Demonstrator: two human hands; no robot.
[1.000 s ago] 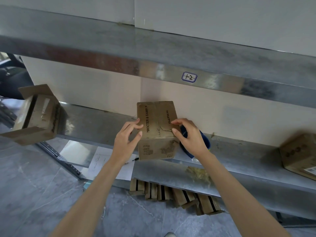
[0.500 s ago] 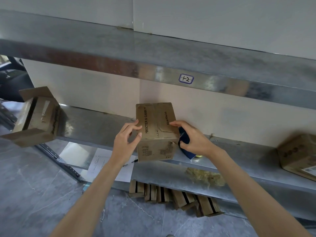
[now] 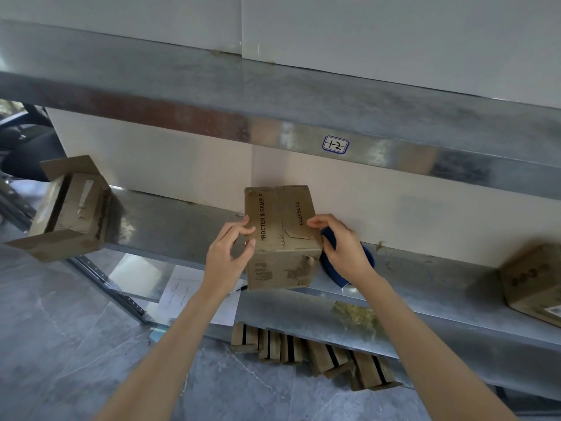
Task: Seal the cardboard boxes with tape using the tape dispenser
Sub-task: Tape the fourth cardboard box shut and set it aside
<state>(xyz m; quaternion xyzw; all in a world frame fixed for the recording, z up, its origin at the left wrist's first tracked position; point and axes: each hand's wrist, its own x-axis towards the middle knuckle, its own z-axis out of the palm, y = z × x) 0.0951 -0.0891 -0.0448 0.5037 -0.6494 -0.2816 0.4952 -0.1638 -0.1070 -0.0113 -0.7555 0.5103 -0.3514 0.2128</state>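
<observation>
A small brown cardboard box (image 3: 282, 238) stands on the metal shelf (image 3: 170, 226), its top flaps closed. My left hand (image 3: 226, 262) grips the box's left top edge, fingers on top and thumb at the front corner. My right hand (image 3: 346, 247) is at the box's right side, its fingertips touching the top right edge. Its fingers curl round a blue tape dispenser (image 3: 332, 273), which is mostly hidden behind the hand. I see no tape along the top seam.
An open cardboard box (image 3: 69, 214) lies on its side at the shelf's left end. Another box (image 3: 534, 284) sits at the far right. An upper shelf (image 3: 273, 98) overhangs. Flattened cardboard (image 3: 318, 357) and paper sheets (image 3: 188, 296) lie on the floor below.
Little has changed. My right hand shifted slightly beside the box's right edge with the blue dispenser. The box and my left hand stay where they were.
</observation>
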